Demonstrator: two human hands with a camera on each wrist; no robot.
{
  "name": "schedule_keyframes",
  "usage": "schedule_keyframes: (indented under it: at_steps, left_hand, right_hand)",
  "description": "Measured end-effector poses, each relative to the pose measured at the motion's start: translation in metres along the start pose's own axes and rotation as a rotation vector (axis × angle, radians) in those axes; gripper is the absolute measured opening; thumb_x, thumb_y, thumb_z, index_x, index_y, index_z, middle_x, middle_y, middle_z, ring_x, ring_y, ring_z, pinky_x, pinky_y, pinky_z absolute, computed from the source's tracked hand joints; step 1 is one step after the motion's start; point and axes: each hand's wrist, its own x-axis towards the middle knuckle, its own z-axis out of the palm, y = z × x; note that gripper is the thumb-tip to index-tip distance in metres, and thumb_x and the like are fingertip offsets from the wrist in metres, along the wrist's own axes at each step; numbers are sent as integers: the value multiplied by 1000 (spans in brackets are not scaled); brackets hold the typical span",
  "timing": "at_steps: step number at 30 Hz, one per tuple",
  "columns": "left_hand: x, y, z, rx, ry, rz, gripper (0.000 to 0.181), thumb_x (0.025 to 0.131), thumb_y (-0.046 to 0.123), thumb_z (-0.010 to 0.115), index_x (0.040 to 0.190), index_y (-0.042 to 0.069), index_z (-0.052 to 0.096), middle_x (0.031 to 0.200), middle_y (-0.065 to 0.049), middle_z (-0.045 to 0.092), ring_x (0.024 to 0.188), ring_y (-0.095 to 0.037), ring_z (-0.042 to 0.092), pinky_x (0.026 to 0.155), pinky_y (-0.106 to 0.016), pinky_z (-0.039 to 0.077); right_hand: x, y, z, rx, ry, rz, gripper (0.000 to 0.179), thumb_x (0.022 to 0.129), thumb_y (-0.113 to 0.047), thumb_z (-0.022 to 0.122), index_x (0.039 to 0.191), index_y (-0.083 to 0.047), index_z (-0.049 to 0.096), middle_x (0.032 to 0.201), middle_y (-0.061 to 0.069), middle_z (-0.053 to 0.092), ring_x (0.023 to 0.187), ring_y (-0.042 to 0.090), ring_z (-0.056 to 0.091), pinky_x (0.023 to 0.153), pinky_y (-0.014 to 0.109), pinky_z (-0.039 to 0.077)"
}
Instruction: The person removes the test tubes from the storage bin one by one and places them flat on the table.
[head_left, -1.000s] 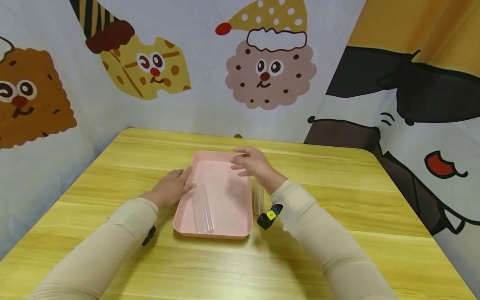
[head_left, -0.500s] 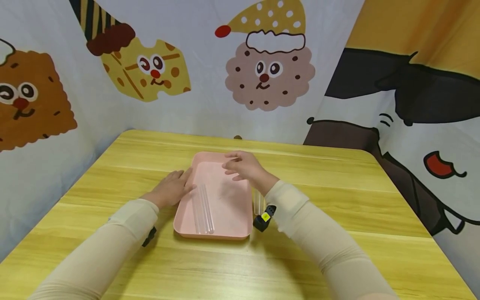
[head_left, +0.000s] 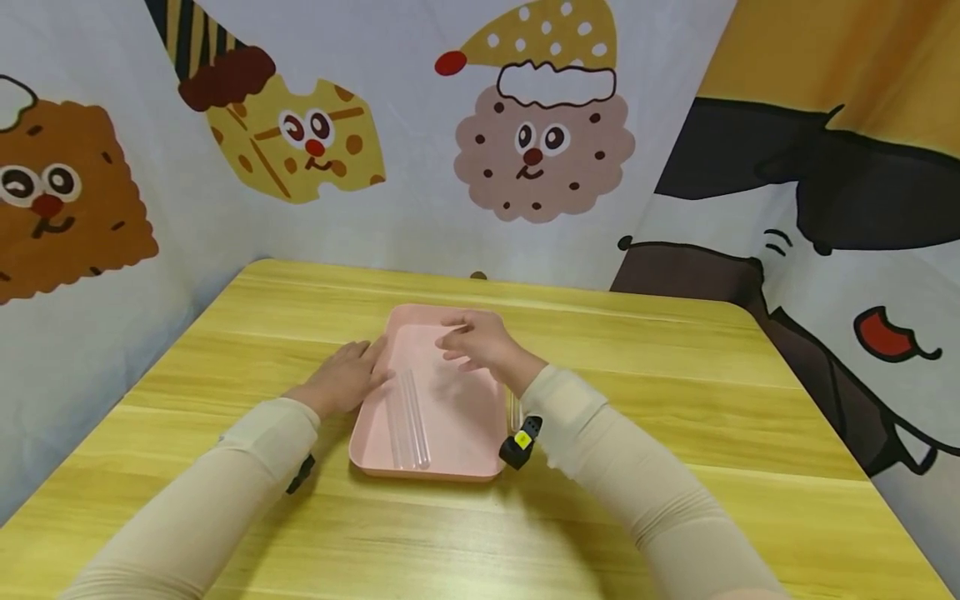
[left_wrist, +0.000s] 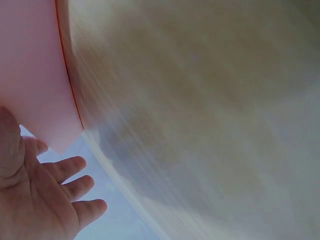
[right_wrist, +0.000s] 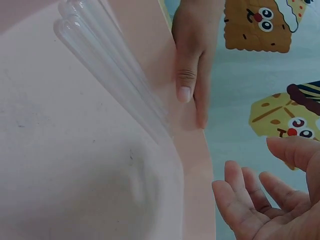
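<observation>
A shallow pink tray (head_left: 467,433) lies on the table. Inside it, along the left side, clear round-ended test tubes (head_left: 408,421) lie side by side; their rounded ends (right_wrist: 72,20) show in the right wrist view. My left hand (head_left: 343,377) rests at the tray's left wall, fingers extended, with the thumb (right_wrist: 186,82) over the rim. Over the tray's far right part hovers my right hand (head_left: 483,343), fingers spread and slightly bent, nothing visible between them. Another clear tube (head_left: 515,412) lies just outside the tray's right wall, partly hidden by my right wrist.
The wood-patterned table (head_left: 645,392) extends around the tray on all sides. Behind it hangs a cartoon-printed cloth (head_left: 420,225), close to the far edge. A small black device (head_left: 520,443) is strapped at my right wrist.
My right hand has moved left and a little nearer, from the tray's far right edge to over its inside. My left hand, the tray and the tubes in it have stayed put.
</observation>
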Motion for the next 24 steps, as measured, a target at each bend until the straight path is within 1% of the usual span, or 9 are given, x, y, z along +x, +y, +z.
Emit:
schedule_keyframes:
  at_steps: [5,11,13,20,24]
  left_hand:
    - [0,1,0,2,11,-3,62,105,31,40,149,-8,23,142,-38,35,134,-52,30,113,-57,22]
    - [0,2,0,0,11,-4,61,105,30,40,149,-9,23,141,-39,36,133,-52,31,113,-57,22]
    - [0,2,0,1,8,-6,61,105,30,40,149,-8,23,141,-38,36,133,-52,31,113,-58,22]
    - [0,1,0,-4,1,-7,61,105,31,39,149,-8,22,142,-39,34,134,-53,30,113,-59,21]
    - [0,2,0,-16,-12,-23,62,105,32,39,150,-6,21,144,-38,32,135,-53,28,113,-59,20]
  right_hand:
    - [0,0,3,-59,-19,5,49,88,-13,70,135,-7,56,115,12,69,98,24,69,79,41,58]
    - [-1,0,9,-90,-28,17,48,89,-13,70,134,-8,56,121,13,66,98,24,68,84,45,56]
    - [-1,1,10,-97,-29,14,48,89,-13,70,134,-7,56,122,14,64,97,24,69,84,45,56]
    - [-1,3,14,-136,-69,14,51,89,-13,69,136,-5,54,117,13,68,98,25,69,84,47,55]
    - [-2,5,16,-147,-80,21,51,88,-12,69,136,-5,53,115,12,69,100,28,68,83,48,55]
